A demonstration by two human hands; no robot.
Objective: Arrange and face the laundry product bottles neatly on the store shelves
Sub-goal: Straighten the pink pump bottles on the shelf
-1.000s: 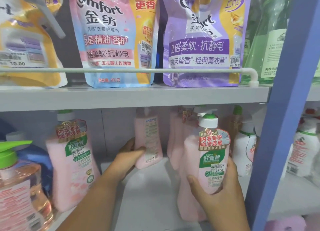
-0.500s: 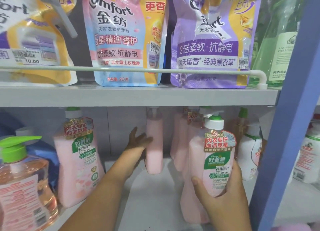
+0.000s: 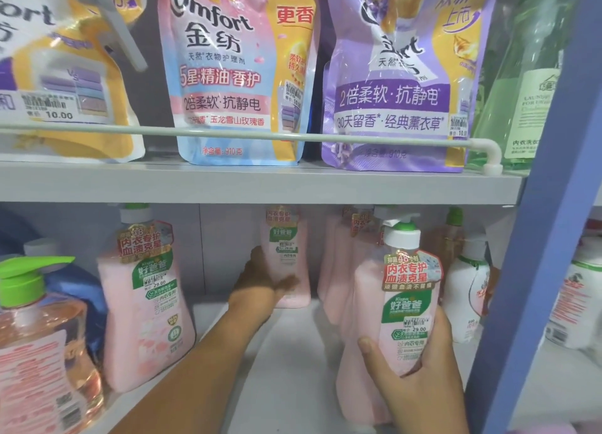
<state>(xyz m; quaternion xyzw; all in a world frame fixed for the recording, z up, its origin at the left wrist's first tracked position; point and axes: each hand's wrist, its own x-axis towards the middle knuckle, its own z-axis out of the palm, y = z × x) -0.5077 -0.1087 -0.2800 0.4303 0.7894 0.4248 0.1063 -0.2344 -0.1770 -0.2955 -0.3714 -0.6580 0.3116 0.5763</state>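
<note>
On the lower shelf (image 3: 293, 352), my left hand (image 3: 260, 280) reaches to the back and grips a pink bottle (image 3: 288, 257) near its base, thumb across the front and fingers wrapped round the side; the bottle stands upright close to the back wall, its green label facing me, though motion blur softens the detail. My right hand (image 3: 420, 368) holds a second pink pump bottle (image 3: 407, 303) at the front, fingers curled behind it and thumb pressed on the lower label; it is upright, label forward, with a white and green pump on top. Directly behind it stand more pink bottles (image 3: 338, 264) in a row running back along the shelf. To the left stands another pink bottle (image 3: 146, 297), label forward, and beside that an orange pump bottle (image 3: 42, 345) with a bright green head. White bottles (image 3: 465, 290) sit to the right, next to the blue upright (image 3: 534, 238). On the upper shelf, behind a white rail (image 3: 260, 136), stand a pink pouch (image 3: 237, 75) and a purple pouch (image 3: 397, 82) side by side.
</note>
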